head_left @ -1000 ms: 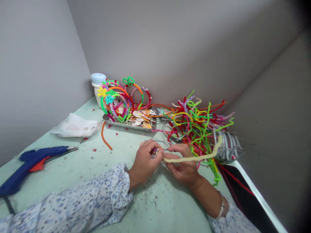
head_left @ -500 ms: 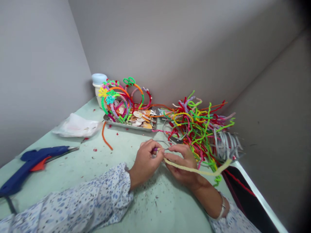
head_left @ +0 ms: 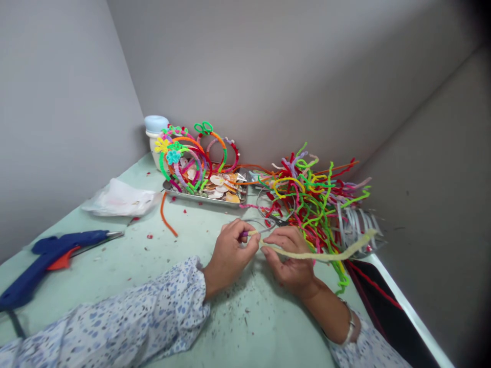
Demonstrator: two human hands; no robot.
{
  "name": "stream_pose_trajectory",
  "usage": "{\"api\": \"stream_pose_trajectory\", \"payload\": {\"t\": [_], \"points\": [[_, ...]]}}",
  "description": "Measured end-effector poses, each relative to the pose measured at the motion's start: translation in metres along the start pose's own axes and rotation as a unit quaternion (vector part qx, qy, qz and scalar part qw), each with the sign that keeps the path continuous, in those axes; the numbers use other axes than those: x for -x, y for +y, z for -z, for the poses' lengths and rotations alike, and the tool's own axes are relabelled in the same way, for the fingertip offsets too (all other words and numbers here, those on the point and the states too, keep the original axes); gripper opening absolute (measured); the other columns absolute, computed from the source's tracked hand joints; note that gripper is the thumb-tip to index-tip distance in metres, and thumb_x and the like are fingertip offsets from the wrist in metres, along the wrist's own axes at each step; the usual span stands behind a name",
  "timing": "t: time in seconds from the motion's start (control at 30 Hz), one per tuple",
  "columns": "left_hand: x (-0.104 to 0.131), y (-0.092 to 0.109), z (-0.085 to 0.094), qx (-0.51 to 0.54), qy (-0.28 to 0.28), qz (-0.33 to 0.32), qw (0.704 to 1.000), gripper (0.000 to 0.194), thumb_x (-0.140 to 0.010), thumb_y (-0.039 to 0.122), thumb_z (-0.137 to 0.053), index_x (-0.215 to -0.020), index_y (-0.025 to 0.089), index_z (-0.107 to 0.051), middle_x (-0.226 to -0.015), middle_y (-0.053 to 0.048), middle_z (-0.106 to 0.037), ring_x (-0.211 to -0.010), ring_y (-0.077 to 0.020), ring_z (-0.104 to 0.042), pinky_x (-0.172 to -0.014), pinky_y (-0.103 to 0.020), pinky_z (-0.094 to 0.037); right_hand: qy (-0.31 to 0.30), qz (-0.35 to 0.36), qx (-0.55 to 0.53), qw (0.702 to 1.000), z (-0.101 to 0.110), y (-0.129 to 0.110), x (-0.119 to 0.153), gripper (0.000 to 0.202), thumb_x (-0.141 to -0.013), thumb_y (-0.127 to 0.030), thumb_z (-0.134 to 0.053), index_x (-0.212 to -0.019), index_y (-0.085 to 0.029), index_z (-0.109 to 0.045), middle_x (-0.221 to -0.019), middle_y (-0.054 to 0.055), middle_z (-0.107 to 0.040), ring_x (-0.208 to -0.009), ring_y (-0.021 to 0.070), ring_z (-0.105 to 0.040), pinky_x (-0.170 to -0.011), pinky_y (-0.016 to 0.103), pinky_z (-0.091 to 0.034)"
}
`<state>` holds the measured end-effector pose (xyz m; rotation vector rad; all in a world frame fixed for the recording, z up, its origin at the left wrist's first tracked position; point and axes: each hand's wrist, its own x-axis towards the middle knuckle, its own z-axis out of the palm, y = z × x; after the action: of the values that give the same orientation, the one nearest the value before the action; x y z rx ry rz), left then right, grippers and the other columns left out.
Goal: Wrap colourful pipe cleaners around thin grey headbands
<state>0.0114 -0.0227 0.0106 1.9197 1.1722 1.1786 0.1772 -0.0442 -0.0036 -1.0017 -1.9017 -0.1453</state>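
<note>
My left hand (head_left: 232, 255) is closed around a thin grey headband (head_left: 271, 224). A bit of purple wrapping shows between the thumb and forefinger, with pale yellow beside it. A pale yellow pipe cleaner (head_left: 326, 256) runs from that spot to the right, its free end raised. My right hand (head_left: 289, 263) is curled, thumb and fingertips around the pipe cleaner close to my left fingertips. Part of the headband is hidden behind my left hand.
Behind stands a metal tray (head_left: 207, 199) of shells and finished colourful headbands (head_left: 187, 153), by a white bottle (head_left: 155, 143). Loose pipe cleaners (head_left: 314, 199) pile up right, next to grey hoops (head_left: 358, 227). Left lie a blue glue gun (head_left: 57, 258) and a plastic bag (head_left: 123, 199).
The pipe cleaner's free end has swung up and slightly right. My right hand's fingers have drawn closer together near its thumb. My left hand has barely moved.
</note>
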Motion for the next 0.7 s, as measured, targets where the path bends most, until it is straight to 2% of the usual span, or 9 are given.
{"api": "stream_pose_trajectory", "payload": {"t": [0.7], "points": [[-0.0006,-0.0018,-0.0009,0.000,0.005,0.004,1.000,0.007,-0.081,0.023,-0.057,-0.075,0.018,-0.056,-0.070,0.002,-0.051,-0.069,-0.0129,-0.047,-0.065,-0.024,-0.039,-0.021,-0.030,-0.005,0.999,-0.0032,0.0006,-0.0036,0.005,-0.081,-0.016,-0.059,-0.082,-0.020,-0.062,-0.077,0.004,-0.062,-0.077,0.0189,-0.057,-0.069,0.035,-0.049]]}}
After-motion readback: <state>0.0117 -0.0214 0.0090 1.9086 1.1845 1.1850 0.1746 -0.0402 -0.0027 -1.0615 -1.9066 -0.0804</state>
